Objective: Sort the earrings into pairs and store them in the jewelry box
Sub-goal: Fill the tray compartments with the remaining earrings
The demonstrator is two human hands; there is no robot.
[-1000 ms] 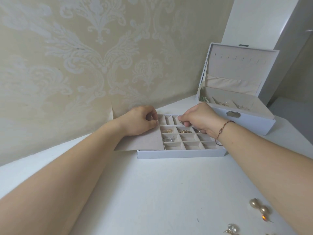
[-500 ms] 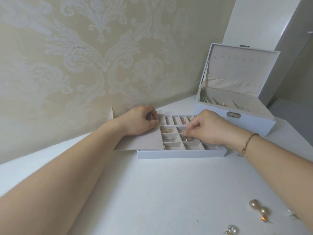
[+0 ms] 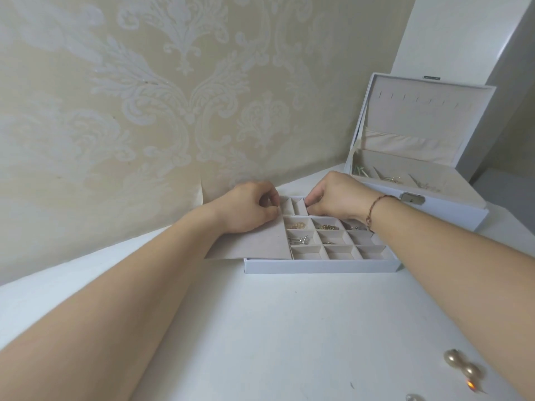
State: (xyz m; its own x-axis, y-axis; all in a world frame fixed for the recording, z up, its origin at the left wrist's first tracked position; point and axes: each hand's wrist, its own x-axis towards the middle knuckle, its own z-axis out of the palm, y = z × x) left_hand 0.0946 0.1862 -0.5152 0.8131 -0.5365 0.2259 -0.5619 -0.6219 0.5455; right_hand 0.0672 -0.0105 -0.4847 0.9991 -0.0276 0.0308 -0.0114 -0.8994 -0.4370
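I see left hand point(image 3: 246, 209) curled on the tray's flap point(image 3: 254, 241), grasping it | right hand point(image 3: 333, 201) pinched at back slots of tray point(image 3: 318, 266), contents hidden | risk: snagging filled cells, scattering pairs | pearl earring point(image 3: 463, 369) loose by my forearm

Bare forearms, no sleeves; a thin braided reddish-brown bracelet point(image 3: 373, 209) circles the right wrist.

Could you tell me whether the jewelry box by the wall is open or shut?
Open: the jewelry box has its lid standing upright, exposing the lining.
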